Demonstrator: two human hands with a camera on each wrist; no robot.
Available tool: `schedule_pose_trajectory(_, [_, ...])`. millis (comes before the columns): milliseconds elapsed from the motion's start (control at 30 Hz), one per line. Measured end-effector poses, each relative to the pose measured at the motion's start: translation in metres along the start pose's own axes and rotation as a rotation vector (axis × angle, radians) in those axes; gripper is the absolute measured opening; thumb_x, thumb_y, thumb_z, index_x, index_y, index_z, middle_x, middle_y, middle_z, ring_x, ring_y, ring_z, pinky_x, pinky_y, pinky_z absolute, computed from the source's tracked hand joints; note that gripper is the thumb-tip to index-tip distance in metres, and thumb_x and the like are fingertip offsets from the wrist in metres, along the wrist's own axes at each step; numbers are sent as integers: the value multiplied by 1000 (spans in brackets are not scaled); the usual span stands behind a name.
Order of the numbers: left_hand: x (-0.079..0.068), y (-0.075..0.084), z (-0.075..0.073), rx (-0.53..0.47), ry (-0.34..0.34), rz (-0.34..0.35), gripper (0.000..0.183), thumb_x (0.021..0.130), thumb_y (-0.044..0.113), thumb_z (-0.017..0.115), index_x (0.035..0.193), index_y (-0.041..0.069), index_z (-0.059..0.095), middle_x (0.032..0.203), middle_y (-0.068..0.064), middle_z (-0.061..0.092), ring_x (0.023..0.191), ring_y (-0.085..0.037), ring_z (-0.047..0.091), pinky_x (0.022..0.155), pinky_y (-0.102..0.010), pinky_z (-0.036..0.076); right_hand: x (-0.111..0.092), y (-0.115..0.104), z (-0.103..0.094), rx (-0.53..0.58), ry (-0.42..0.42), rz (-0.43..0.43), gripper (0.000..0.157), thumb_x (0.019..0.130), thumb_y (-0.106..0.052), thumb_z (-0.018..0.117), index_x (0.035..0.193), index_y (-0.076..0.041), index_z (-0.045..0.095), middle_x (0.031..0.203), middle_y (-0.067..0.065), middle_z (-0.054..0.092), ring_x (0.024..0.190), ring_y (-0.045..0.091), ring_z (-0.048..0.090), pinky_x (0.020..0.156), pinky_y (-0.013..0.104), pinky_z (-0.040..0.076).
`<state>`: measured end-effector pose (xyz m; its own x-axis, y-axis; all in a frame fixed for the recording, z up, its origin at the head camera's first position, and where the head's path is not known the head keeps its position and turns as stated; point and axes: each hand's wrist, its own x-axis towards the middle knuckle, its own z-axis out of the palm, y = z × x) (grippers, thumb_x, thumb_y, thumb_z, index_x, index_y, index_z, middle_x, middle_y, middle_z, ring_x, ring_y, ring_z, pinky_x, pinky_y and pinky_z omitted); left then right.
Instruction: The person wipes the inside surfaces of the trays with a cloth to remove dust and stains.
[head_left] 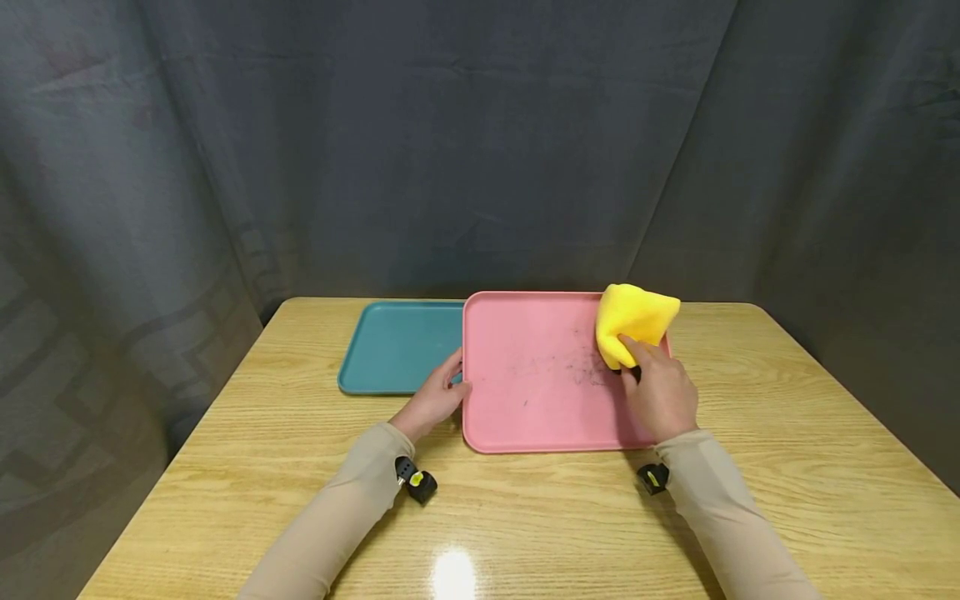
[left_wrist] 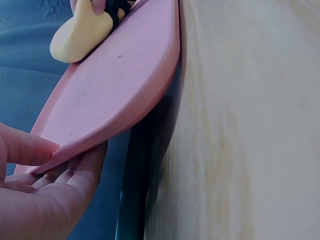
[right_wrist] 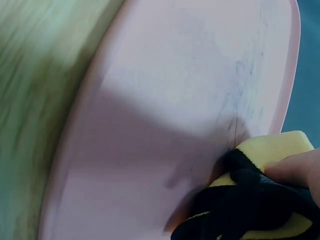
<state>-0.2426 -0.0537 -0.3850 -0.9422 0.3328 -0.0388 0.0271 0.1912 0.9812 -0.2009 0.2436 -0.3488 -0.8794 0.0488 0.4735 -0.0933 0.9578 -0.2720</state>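
A pink tray (head_left: 517, 425) is raised at its left end, where my left hand (head_left: 433, 402) pinches the rim. In the left wrist view, the thumb lies on top of that rim and the fingers (left_wrist: 80, 187) are underneath. My right hand (head_left: 663, 398) grips a bunched cloth (head_left: 636, 317) against the tray's right side. The cloth is yellow on one face; black folds of the cloth (right_wrist: 240, 200) show in the right wrist view. Dark smudges (head_left: 585, 367) mark the tray's surface just left of the cloth, with fainter streaks toward the middle.
A teal tray (head_left: 401, 346) lies on the wooden table (head_left: 525, 533) at the back left, its right part hidden by the pink tray. Dark grey curtains (head_left: 465, 150) hang behind the table and along both sides.
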Motion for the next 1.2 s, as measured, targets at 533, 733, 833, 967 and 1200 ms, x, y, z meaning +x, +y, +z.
schedule_pose_trajectory(533, [0,0,0,16,2,1,63,96,3,41,151,23,16,153,-15,27,126,-35,48,86,-37,54,0,9,-4,-27,-4,38,49,84,-9,65,131,-7,52,118,23,60,94,46,59,74,59,49])
schedule_pose_trajectory(733, [-1,0,0,16,-5,20,63,96,3,40,151,22,16,152,-17,27,120,-37,53,82,-36,55,0,10,-6,-36,-14,49,50,84,-10,65,132,-8,51,120,23,60,95,46,59,73,60,49])
schedule_pose_trajectory(833, [-1,0,0,13,-8,24,63,96,3,41,151,23,16,152,-16,28,117,-36,55,80,-35,56,0,10,-6,-39,-19,52,50,84,-10,65,132,-8,51,119,23,60,94,46,59,73,60,49])
schedule_pose_trajectory(967, [-1,0,0,14,-4,22,64,96,3,42,151,24,16,152,-15,29,116,-36,56,80,-35,56,1,10,-6,-47,-32,57,52,84,-10,66,134,-9,50,119,24,59,94,46,58,73,60,49])
schedule_pose_trajectory(1200, [-2,2,0,12,-8,1,64,96,4,41,151,26,15,153,-14,26,116,-35,56,80,-34,55,1,10,-8,-60,-33,54,52,84,-10,65,134,-8,50,118,26,59,92,47,58,73,60,49])
